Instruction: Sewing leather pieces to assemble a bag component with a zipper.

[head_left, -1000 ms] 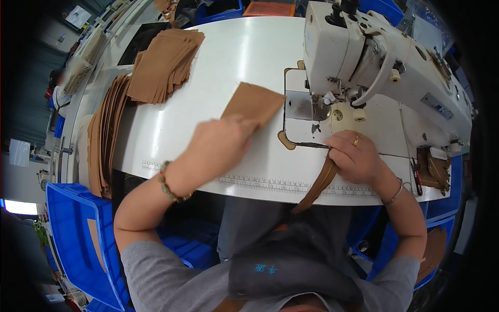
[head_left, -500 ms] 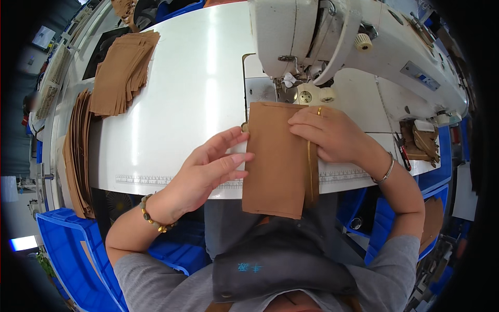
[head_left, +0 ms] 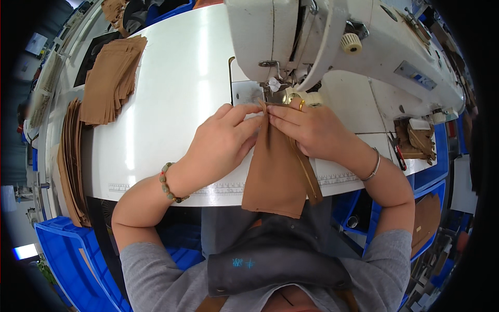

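A brown fabric panel (head_left: 275, 179) hangs over the front edge of the white sewing table, its upper end gathered just before the needle area of the sewing machine (head_left: 265, 39). My left hand (head_left: 224, 139) pinches the panel's top edge from the left, fingertips closed on the cloth. From the right, my right hand (head_left: 312, 127) grips the same top edge, its fingertips almost meeting the left ones. Along the panel's right side runs a strip with a gold zipper (head_left: 307, 174). The fingers partly hide the folded top.
Brown fabric pieces (head_left: 112, 78) lie stacked at the far left, with another stack (head_left: 71, 161) at the table's left edge. Red-handled snips (head_left: 397, 151) lie at the right, beside a tray of brown scraps (head_left: 414, 139). Blue bins (head_left: 78, 260) stand below.
My left hand has gone from open beside the panel to pinching its top edge. My right hand has shifted left along that edge, and the flat panel is now gathered at the top.
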### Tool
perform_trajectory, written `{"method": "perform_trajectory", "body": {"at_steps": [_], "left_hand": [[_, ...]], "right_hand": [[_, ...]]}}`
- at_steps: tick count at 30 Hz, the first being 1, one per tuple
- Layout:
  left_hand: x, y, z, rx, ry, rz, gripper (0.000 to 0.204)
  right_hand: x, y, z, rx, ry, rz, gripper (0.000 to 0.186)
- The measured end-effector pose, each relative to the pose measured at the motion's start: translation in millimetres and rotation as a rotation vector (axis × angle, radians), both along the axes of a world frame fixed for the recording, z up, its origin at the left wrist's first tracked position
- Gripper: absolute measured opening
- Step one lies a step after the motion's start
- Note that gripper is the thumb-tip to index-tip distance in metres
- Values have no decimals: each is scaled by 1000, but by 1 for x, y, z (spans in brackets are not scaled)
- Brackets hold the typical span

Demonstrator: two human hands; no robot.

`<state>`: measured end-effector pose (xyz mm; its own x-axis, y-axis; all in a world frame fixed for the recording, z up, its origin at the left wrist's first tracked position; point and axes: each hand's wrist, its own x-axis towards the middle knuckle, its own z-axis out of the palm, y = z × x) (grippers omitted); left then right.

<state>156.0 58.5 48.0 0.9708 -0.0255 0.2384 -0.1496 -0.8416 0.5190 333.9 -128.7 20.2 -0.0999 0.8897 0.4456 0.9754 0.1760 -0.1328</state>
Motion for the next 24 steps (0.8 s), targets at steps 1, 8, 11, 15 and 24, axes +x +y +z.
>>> {"method": "perform_trajectory", "body": {"at_steps": [1, 8, 11, 15, 24], "left_hand": [[1, -2, -2, 155, -91, 1, 33], [5, -9, -9, 364, -307, 123, 36], [3, -4, -5, 332, -253, 123, 28], [3, 3, -4, 341, -164, 190, 20], [-6, 11, 4, -1057, 383, 367, 31]], "right_hand": [[0, 0, 0, -2, -7, 7, 36], [-2, 1, 4, -7, -20, 3, 35], [-1, 0, 5, 5, -65, 15, 36], [0, 2, 5, -78, -66, 7, 38], [-4, 0, 0, -26, -81, -18, 40]]}}
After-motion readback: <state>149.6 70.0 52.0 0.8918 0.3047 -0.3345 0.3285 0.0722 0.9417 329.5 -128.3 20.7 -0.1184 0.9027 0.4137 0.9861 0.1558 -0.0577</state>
